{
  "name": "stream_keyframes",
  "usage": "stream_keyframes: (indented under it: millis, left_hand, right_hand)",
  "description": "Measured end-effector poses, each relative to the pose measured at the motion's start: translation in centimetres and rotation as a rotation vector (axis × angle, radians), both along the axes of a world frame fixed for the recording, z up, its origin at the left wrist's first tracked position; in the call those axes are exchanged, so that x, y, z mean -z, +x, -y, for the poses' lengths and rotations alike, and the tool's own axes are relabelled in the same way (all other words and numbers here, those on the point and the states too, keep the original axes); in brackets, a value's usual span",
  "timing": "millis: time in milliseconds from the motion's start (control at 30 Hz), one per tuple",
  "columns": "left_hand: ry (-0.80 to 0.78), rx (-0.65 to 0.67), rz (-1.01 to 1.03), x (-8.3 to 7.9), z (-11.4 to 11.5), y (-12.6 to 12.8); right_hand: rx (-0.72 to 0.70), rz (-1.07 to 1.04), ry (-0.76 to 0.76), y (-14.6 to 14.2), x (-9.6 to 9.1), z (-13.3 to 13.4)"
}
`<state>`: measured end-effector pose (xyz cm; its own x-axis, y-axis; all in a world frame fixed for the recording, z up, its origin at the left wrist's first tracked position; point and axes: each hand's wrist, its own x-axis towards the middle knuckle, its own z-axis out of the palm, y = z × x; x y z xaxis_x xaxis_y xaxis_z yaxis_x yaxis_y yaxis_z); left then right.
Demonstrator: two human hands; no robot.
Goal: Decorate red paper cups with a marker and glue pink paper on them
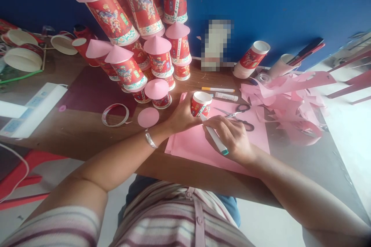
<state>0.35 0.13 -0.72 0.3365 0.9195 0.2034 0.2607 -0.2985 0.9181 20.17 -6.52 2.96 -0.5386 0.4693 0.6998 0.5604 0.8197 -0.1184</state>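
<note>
A red and white paper cup (199,104) is gripped by my left hand (182,114), its white rim facing up. My right hand (230,135) is closed around a white marker pen (215,139) with a green end; the pen's other end meets the lower part of the cup. Beneath both hands lie pink paper sheets (185,139). Scissors (236,115) with dark handles rest on the sheets, just beyond my right hand. A pink paper disc (148,117) lies by my left wrist.
Stacked red cups with pink cone tops (156,52) stand at the back left. Pink paper scraps (292,104) heap up at the right. A glue stick (226,96), an orange-capped marker (218,89), a cut cup ring (115,115) and a power strip (34,108) lie around.
</note>
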Motion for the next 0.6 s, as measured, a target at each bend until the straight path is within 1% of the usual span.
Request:
stream_keyframes:
  millis: [267,433,600]
  left_hand:
    - [-0.012,0.047,0.045,0.10,-0.10,-0.13]
    - [0.019,0.039,0.039,-0.33,0.03,0.04]
    - [0.010,0.029,0.016,-0.36,0.10,0.04]
  right_hand:
    - [0.004,-0.018,0.034,0.47,-0.13,-0.20]
    - [0.009,-0.027,0.040,0.49,-0.14,-0.41]
    - [0.016,-0.025,0.032,0.28,-0.24,-0.44]
